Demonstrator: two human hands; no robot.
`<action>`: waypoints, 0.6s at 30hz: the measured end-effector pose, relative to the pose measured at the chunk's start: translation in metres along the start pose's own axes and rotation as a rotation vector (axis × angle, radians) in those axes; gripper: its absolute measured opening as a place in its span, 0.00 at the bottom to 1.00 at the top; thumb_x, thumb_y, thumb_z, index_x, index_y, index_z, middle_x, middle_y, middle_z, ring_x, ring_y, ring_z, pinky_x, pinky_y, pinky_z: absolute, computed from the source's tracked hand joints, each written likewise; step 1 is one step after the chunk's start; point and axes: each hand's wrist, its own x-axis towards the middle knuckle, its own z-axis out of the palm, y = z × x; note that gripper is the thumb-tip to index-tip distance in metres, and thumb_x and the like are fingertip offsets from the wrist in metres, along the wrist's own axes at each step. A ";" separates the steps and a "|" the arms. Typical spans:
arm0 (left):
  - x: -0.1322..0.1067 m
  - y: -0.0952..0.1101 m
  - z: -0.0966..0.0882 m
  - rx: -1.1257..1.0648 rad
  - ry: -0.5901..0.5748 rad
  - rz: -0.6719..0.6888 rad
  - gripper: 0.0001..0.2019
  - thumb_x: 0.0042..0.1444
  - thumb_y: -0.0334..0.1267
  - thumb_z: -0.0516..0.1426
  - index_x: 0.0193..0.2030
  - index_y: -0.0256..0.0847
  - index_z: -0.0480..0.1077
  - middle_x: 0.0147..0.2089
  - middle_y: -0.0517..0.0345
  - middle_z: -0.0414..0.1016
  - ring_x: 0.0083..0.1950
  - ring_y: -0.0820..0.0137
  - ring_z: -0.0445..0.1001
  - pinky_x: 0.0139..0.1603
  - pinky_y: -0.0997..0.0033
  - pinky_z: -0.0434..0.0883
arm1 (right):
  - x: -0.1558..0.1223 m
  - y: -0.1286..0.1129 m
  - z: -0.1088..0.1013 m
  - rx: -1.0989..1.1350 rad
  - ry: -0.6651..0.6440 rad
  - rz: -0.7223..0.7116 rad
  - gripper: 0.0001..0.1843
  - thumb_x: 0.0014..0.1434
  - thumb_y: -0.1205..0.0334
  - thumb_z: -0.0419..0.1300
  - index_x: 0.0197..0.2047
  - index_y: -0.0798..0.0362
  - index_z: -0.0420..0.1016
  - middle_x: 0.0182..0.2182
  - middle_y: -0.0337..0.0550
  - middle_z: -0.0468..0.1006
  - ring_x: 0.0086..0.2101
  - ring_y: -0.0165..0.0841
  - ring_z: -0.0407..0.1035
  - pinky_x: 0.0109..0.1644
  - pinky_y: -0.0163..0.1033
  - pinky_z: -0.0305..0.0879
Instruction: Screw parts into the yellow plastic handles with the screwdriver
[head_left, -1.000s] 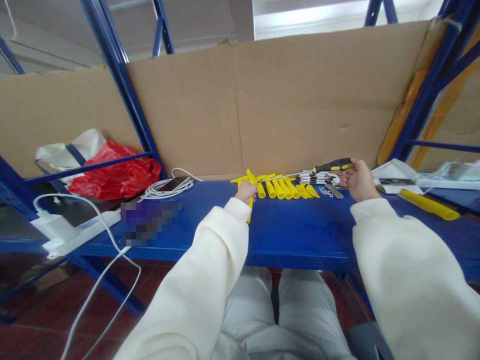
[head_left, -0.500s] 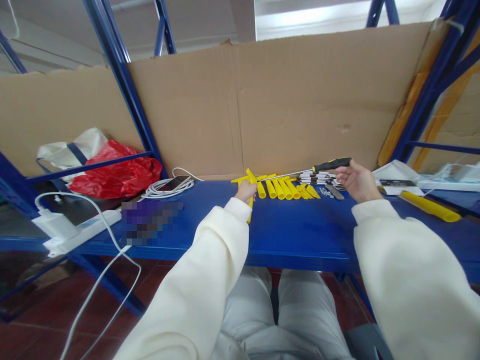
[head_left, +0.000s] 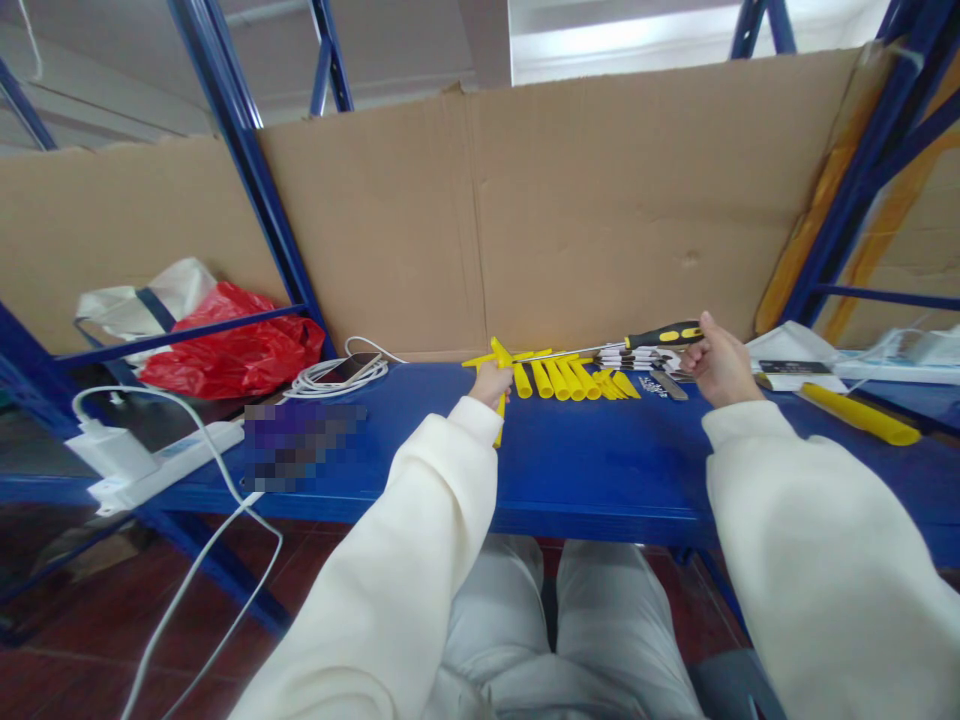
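Observation:
My left hand (head_left: 491,384) is closed round a long yellow plastic piece (head_left: 501,356) that stands tilted on the blue shelf (head_left: 585,460). My right hand (head_left: 718,366) grips the black and yellow handle of a screwdriver (head_left: 664,337). Its metal shaft runs left, and the tip reaches the top of the yellow piece. Between my hands lie several more yellow pieces (head_left: 570,378) in a row. A stack of small black and white parts (head_left: 630,356) sits just behind the shaft.
A cardboard sheet (head_left: 525,210) closes off the back of the shelf. A phone with coiled white cable (head_left: 341,373) lies left, beside a red bag (head_left: 232,350) and a power strip (head_left: 150,455). A long yellow tube (head_left: 859,411) and white packets (head_left: 795,350) lie right.
My right hand has closed tighter on the screwdriver handle and dipped slightly. The left hand and the yellow piece have stayed where they were.

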 end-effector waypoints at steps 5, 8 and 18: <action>0.002 -0.001 0.000 0.006 0.004 0.001 0.04 0.61 0.26 0.60 0.38 0.38 0.71 0.19 0.70 0.58 0.19 0.76 0.61 0.25 0.74 0.62 | -0.007 -0.006 0.005 -0.021 0.032 0.053 0.17 0.71 0.58 0.63 0.29 0.48 0.68 0.18 0.37 0.74 0.18 0.28 0.68 0.19 0.30 0.65; 0.001 0.000 -0.001 0.010 0.015 -0.009 0.06 0.62 0.23 0.57 0.38 0.37 0.71 0.18 0.70 0.58 0.19 0.76 0.60 0.25 0.74 0.62 | -0.011 -0.007 0.007 -0.037 0.005 0.080 0.17 0.73 0.64 0.58 0.30 0.50 0.69 0.21 0.38 0.77 0.19 0.28 0.69 0.20 0.29 0.67; -0.002 0.002 -0.001 0.011 0.002 -0.002 0.07 0.63 0.24 0.59 0.37 0.39 0.69 0.19 0.71 0.58 0.19 0.77 0.60 0.24 0.76 0.59 | 0.001 0.001 -0.001 -0.030 0.045 0.032 0.16 0.68 0.60 0.65 0.29 0.48 0.67 0.16 0.33 0.67 0.16 0.27 0.61 0.15 0.30 0.59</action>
